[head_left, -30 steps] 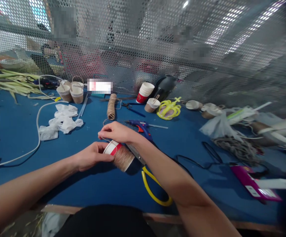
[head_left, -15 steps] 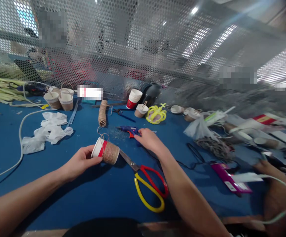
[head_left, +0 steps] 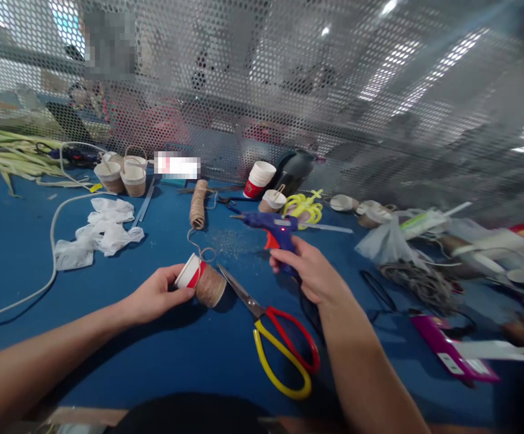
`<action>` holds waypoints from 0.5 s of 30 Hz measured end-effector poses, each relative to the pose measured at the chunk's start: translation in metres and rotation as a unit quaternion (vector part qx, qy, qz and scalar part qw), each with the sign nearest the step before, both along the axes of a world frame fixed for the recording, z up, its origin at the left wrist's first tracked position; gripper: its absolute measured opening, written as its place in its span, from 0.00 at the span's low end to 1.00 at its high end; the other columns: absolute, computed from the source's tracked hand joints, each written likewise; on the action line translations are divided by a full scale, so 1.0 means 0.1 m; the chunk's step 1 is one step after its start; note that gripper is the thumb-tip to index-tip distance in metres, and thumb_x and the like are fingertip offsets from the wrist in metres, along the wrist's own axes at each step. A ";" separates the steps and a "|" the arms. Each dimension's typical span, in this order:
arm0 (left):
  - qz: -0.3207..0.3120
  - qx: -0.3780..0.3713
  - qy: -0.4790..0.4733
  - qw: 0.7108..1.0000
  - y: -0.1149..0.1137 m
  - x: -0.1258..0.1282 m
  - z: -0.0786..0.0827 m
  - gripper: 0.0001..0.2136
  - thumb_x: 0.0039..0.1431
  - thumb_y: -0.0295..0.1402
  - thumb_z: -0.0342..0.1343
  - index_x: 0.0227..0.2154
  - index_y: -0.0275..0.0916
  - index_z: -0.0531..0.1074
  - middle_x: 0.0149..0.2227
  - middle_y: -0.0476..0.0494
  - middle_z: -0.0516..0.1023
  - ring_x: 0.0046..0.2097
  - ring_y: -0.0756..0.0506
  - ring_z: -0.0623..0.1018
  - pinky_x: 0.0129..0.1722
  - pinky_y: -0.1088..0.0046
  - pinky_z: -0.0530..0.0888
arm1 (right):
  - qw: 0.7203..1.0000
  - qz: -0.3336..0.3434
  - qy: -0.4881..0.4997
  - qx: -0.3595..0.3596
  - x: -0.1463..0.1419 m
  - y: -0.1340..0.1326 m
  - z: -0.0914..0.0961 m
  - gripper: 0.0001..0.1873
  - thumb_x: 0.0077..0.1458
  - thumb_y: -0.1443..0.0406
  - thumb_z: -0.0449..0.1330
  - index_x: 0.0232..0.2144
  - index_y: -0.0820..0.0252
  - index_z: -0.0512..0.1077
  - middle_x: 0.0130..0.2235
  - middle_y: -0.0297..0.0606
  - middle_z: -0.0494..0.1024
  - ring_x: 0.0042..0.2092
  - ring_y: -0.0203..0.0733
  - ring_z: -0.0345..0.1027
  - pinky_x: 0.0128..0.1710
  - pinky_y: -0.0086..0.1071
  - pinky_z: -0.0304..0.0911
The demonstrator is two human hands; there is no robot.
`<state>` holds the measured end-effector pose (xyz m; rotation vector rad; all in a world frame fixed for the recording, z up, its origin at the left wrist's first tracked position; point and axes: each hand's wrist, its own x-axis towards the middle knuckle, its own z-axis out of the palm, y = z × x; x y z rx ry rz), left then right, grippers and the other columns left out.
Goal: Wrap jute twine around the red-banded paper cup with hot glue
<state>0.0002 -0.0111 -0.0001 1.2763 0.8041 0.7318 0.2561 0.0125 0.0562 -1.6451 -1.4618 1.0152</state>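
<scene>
Your left hand (head_left: 153,295) pinches the twine-wrapped paper cup (head_left: 200,282), tilted on its side just above the blue table (head_left: 18,241). Your right hand (head_left: 309,274) is closed around the glue gun (head_left: 273,226), lifted, nozzle pointing left. Scissors (head_left: 275,331) lie between your arms.

Rough brown jute twine wound around a red-and-white paper cup (head_left: 199,280). Beside that cup, steel-bladed scissors with glossy red and yellow plastic handles (head_left: 276,328). Beyond, smooth blue plastic glue gun (head_left: 276,229). Matt blue tabletop (head_left: 13,253) beneath.
</scene>
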 end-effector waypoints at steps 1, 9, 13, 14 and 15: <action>-0.006 -0.013 -0.014 1.000 0.00 0.00 0.01 0.16 0.47 0.36 0.58 0.38 0.32 0.69 0.34 0.42 0.75 0.35 0.47 0.71 0.39 0.71 0.66 | 0.997 0.018 0.078 -0.021 -0.04 -0.06 0.04 0.08 0.45 0.62 0.56 0.27 0.60 0.63 0.20 0.30 0.67 0.22 0.33 0.63 0.23 0.28 0.61; -0.097 -0.075 -0.074 0.990 -0.09 0.03 0.09 0.17 0.45 0.37 0.60 0.37 0.32 0.70 0.33 0.44 0.75 0.33 0.48 0.71 0.37 0.73 0.66 | 0.938 0.101 0.299 -0.141 -0.58 -0.09 -0.10 0.13 0.44 0.66 0.60 0.35 0.63 0.68 0.37 0.41 0.74 0.33 0.38 0.72 0.35 0.32 0.67; -0.152 -0.039 -0.046 0.986 -0.15 0.04 0.12 0.13 0.49 0.35 0.57 0.36 0.32 0.70 0.32 0.43 0.74 0.33 0.48 0.71 0.36 0.74 0.66 | 0.925 0.170 0.310 -0.137 -0.78 0.08 -0.10 0.06 0.45 0.68 0.59 0.29 0.66 0.69 0.33 0.41 0.76 0.35 0.37 0.71 0.39 0.31 0.65; -0.161 -0.023 -0.037 0.986 -0.16 0.04 0.14 0.12 0.50 0.35 0.56 0.36 0.32 0.70 0.32 0.43 0.74 0.34 0.48 0.71 0.36 0.74 0.67 | 0.919 0.195 0.310 -0.148 -0.83 0.12 -0.09 0.05 0.45 0.69 0.59 0.28 0.67 0.69 0.32 0.41 0.76 0.36 0.37 0.71 0.40 0.31 0.65; -0.164 -0.004 -0.027 0.986 -0.17 0.04 0.15 0.11 0.51 0.34 0.55 0.36 0.33 0.70 0.33 0.43 0.74 0.34 0.48 0.71 0.37 0.74 0.67 | 0.909 0.221 0.312 -0.165 -0.88 0.15 -0.08 0.05 0.44 0.70 0.59 0.28 0.67 0.70 0.31 0.41 0.76 0.35 0.37 0.72 0.40 0.32 0.65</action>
